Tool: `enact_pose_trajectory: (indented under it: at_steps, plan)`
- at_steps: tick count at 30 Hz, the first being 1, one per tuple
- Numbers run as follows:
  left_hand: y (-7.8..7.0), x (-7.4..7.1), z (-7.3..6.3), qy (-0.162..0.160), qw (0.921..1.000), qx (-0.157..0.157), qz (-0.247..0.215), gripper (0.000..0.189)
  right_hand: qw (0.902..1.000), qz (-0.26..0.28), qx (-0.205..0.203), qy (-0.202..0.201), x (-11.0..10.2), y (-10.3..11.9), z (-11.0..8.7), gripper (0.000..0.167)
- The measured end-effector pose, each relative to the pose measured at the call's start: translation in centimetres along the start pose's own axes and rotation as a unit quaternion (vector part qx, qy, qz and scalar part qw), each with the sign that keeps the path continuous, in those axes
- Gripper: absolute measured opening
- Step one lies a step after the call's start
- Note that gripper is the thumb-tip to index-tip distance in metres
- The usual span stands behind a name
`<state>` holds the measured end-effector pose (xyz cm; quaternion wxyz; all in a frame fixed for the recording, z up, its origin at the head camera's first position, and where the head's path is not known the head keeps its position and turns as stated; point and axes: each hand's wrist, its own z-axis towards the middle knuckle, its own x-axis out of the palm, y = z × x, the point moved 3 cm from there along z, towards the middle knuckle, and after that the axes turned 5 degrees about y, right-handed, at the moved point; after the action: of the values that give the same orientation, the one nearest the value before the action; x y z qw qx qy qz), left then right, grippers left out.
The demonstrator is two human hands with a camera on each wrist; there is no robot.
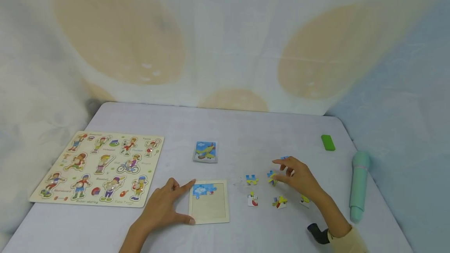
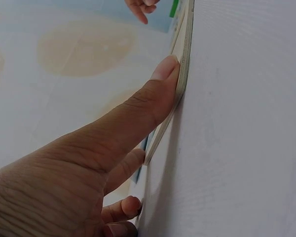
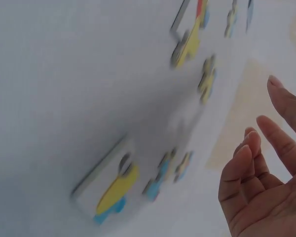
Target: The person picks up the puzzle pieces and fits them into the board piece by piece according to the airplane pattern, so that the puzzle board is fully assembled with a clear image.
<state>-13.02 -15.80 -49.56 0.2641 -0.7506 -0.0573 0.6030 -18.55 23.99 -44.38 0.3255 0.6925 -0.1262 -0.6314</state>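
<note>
One puzzle piece (image 1: 284, 157) hides partly behind the right hand (image 1: 298, 175).

And straight ahead it's the back wall (image 1: 232, 30), whitish, splashed with big tan patches (image 1: 123, 30) and a few small pale glints! Bluish wall (image 1: 404, 89) over on the right, mottled whitish wall (image 1: 35, 69) on the left, and below, a pale table (image 1: 246, 136), far corners rounded, softly lit.

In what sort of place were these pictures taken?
Probably a small indoor corner, screened off for tabletop play or filming: a pale patterned backdrop rises right behind a pale table, on which a puzzle tray and loose puzzle pieces lie.
</note>
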Motion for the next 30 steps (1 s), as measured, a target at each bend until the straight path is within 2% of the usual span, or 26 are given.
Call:
enact_pose_trajectory:
  at_steps: [5,9,19,25,30]
  plan:
    - [0.0,0.0,0.0,0.001,1.0,-0.003,-0.005,0.105,0.9985,0.028,0.046,0.004,-1.1,-2.2,0.4,0.048]
    - [0.0,0.1,0.0,0.002,1.0,-0.001,-0.004,0.105,0.9973,0.028,0.066,0.014,-1.7,-3.4,0.5,0.049]
    - [0.2,0.0,0.0,0.001,1.0,0.009,0.001,0.105,0.9969,0.0,0.071,0.032,-2.3,-5.7,1.4,0.045]
    - [0.1,0.0,0.0,0.012,0.9997,0.018,-0.005,0.101,0.9967,-0.003,0.065,0.047,-2.5,-6.3,1.7,0.046]
    - [0.0,-0.1,-0.1,0.012,0.9996,0.026,-0.005,0.101,0.9943,0.004,0.082,0.068,-2.5,-6.6,1.9,0.046]
